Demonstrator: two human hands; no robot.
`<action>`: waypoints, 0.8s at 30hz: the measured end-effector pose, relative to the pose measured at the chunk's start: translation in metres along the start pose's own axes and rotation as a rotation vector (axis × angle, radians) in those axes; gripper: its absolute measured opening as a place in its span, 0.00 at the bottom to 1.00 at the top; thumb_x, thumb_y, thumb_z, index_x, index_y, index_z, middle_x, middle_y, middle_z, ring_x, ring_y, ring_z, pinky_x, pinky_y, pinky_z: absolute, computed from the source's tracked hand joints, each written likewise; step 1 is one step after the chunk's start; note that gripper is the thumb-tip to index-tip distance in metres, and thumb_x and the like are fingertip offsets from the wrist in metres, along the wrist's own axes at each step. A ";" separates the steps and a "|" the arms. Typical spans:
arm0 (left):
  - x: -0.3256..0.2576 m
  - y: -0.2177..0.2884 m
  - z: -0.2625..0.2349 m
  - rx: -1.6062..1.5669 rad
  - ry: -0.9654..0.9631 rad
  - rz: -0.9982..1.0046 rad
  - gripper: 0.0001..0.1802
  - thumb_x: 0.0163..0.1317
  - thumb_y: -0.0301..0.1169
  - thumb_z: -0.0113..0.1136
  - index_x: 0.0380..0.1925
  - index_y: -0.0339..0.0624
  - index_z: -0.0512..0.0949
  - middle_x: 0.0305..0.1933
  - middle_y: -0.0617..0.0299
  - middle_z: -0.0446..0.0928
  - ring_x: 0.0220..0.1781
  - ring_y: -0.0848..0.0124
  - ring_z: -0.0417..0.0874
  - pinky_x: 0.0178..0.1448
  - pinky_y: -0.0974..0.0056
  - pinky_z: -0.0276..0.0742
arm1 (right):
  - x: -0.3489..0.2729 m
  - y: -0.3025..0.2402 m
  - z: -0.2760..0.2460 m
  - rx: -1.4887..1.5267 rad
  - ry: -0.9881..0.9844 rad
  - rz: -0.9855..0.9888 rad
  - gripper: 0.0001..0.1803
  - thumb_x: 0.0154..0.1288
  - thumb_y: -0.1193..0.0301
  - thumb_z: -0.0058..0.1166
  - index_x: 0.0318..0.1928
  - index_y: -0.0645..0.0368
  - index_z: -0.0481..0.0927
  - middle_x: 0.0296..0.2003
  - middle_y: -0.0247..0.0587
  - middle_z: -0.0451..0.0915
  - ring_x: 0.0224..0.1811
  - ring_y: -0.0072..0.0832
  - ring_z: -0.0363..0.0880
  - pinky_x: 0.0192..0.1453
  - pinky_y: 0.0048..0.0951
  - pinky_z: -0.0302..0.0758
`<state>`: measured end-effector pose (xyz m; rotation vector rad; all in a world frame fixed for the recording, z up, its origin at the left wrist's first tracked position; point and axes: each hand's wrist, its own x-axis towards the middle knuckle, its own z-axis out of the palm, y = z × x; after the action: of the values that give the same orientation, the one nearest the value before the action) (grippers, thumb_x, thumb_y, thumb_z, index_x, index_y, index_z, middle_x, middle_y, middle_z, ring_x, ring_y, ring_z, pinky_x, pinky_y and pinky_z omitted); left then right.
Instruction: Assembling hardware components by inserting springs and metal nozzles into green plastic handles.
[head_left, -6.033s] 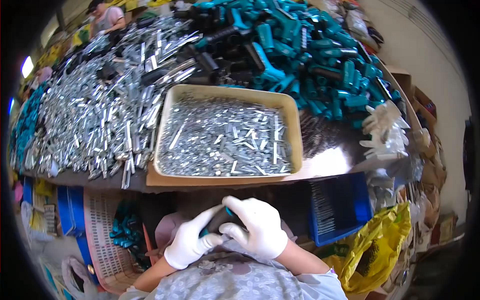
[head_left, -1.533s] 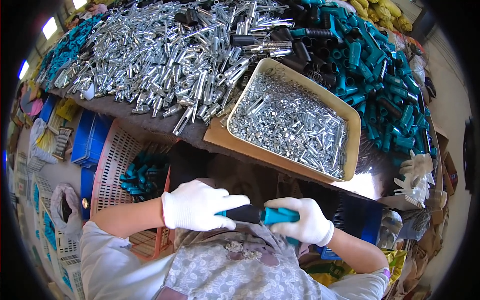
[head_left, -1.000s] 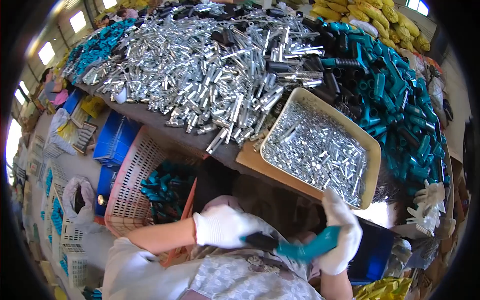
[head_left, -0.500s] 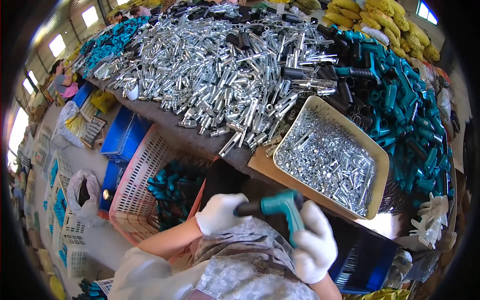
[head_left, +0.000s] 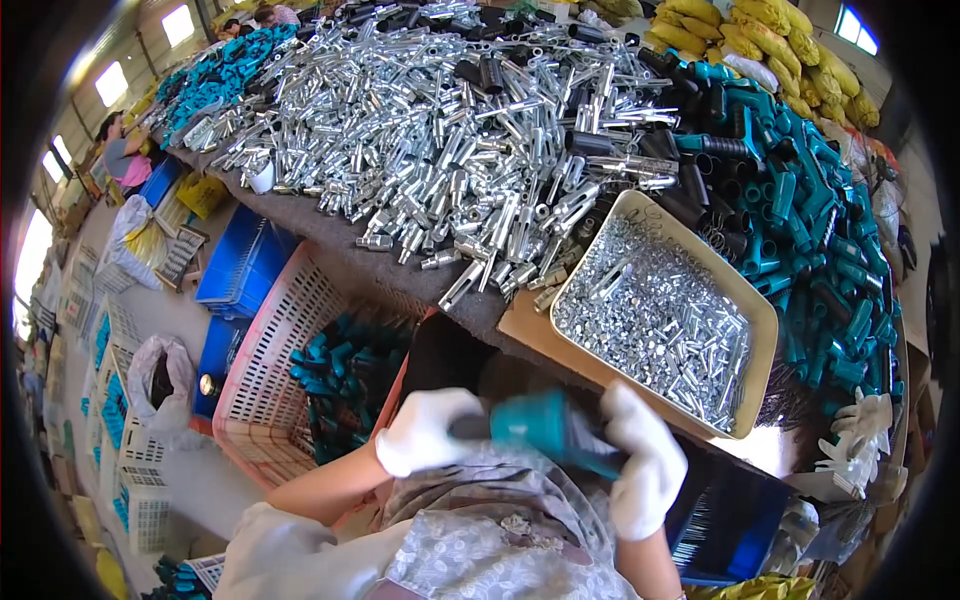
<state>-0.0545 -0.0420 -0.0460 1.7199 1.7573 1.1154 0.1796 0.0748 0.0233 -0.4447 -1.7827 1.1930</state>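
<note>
A teal, pistol-shaped plastic tool body point(head_left: 530, 422) with a black sleeve is held in front of my apron, smeared by motion. My left hand point(head_left: 430, 432), in a white glove, is closed round the black sleeve at its left end. My right hand point(head_left: 645, 470), also gloved in white, grips the teal handle end, its fingers partly blurred. Just beyond my right hand, a cream tray point(head_left: 762, 375) holds small silvery pins and nut-like bits. Farther off, a big heap of shiny metal tubular parts point(head_left: 430, 130) covers the bench.
Teal housings point(head_left: 835, 250) with black sleeves pile up at the right. A pink basket point(head_left: 262, 385) of teal parts stands left below the bench, beside blue bins point(head_left: 250, 262). White gloves point(head_left: 858, 430) lie at the right edge. Another person point(head_left: 125, 155) is at the far left.
The tool body has turned: its handle, pointing down toward me before, now slants out to the right. My right hand has rotated with it, and my left hand has shifted slightly left.
</note>
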 end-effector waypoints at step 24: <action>0.073 0.075 -0.012 0.698 -0.199 0.684 0.22 0.57 0.34 0.55 0.54 0.46 0.76 0.34 0.65 0.72 0.39 0.68 0.77 0.44 0.61 0.73 | -0.012 0.039 -0.006 0.724 -0.644 1.034 0.46 0.64 0.37 0.54 0.65 0.66 0.66 0.34 0.52 0.84 0.27 0.33 0.83 0.36 0.29 0.80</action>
<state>-0.0276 0.0186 0.0356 2.8826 1.5572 0.5123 0.1839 0.0880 -0.0151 -0.5948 -1.4088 2.8270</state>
